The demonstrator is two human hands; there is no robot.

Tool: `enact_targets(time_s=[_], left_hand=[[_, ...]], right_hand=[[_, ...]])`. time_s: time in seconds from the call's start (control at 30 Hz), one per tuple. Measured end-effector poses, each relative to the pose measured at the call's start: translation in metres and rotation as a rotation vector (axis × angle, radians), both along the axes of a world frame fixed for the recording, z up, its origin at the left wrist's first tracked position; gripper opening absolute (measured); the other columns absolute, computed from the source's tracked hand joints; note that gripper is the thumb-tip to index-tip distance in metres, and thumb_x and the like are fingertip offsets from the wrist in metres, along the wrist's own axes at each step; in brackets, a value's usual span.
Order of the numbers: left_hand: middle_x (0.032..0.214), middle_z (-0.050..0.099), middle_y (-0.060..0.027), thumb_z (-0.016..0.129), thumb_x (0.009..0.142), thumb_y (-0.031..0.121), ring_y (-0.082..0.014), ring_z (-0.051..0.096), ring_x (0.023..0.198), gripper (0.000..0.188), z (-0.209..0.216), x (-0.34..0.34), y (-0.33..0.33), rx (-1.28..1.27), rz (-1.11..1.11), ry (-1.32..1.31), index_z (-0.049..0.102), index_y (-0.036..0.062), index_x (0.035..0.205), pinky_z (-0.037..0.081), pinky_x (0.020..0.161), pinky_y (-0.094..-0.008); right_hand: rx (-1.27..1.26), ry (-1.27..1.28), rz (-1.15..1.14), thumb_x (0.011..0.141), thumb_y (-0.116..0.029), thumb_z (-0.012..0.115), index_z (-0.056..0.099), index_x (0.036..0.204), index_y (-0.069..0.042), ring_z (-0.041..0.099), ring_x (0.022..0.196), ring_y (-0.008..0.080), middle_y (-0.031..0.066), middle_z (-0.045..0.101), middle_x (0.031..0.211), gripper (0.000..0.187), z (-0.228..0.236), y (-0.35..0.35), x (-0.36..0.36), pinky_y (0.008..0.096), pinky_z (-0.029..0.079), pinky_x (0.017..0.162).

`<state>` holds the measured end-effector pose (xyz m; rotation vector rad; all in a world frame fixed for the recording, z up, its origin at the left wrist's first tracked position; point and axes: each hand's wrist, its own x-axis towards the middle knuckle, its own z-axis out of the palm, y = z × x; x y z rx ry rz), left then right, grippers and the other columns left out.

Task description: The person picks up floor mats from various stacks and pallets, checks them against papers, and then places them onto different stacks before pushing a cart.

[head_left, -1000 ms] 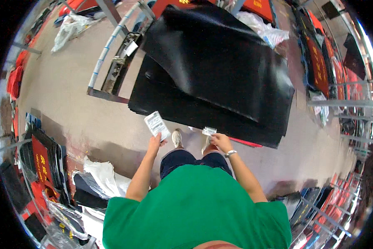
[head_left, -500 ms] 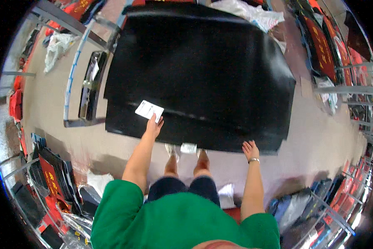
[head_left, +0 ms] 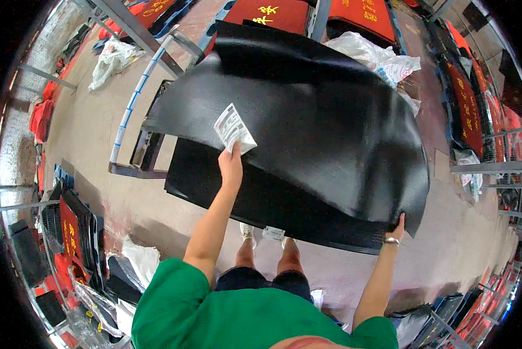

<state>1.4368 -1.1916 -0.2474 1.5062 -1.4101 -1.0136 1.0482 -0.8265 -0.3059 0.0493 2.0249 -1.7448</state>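
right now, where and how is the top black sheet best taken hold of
Probably best by the near right corner of the top black sheet, from the person's side: the sheet bends like thin, limp material, and that corner shows beyond the black stack, where the right hand has hold of it.

The floor (head_left: 89, 136) — pale — bears crumpled white plastic (head_left: 114, 63).

Bright light here, and look at that sheet (head_left: 307, 122), throwing back a pale grey sheen down its right side! Soft shadows lie on the floor (head_left: 139, 192). Out wide, the fisheye bends the rack (head_left: 487, 168), blue fringing creeps in, corners sink to black.
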Motion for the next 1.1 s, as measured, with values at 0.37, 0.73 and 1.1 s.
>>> enact_targets(time_s=[0.37, 0.73, 1.1], left_hand=[[0.080, 0.060, -0.0139, 0.044, 0.084, 0.028, -0.0205, 0.054, 0.072, 0.038, -0.116, 0.146, 0.153, 0.567, -0.074, -0.395, 0.054, -0.0092, 0.086, 0.041, 0.066, -0.0331], [0.090, 0.051, -0.0113, 0.046, 0.082, 0.041, -0.0207, 0.048, 0.080, 0.046, -0.199, 0.182, 0.116, 0.717, 0.700, 0.288, 0.047, -0.0016, 0.101, 0.039, 0.071, -0.0336], [0.112, 0.048, -0.0119, 0.043, 0.085, 0.016, -0.0257, 0.048, 0.101, 0.034, -0.202, 0.186, 0.112, 0.878, 0.571, 0.814, 0.040, 0.0024, 0.116, 0.037, 0.089, -0.0403]], right_hand=[[-0.036, -0.693, -0.538, 0.076, -0.021, 0.059, 0.054, 0.084, -0.004, 0.052, 0.081, 0.0224, 0.0067, 0.055, 0.081, 0.019, -0.132, 0.154, 0.089, 0.0330, 0.047, 0.066], [-0.223, -0.577, -0.710, 0.074, -0.021, 0.060, 0.044, 0.066, -0.010, 0.037, 0.047, 0.0080, -0.0006, 0.041, 0.056, 0.021, -0.090, 0.120, 0.094, 0.0210, 0.029, 0.040], [0.104, -0.117, -0.628, 0.077, -0.014, 0.056, 0.040, 0.058, -0.011, 0.029, 0.033, 0.0069, -0.0022, 0.034, 0.046, 0.025, -0.044, 0.130, 0.112, 0.0199, 0.021, 0.029]])
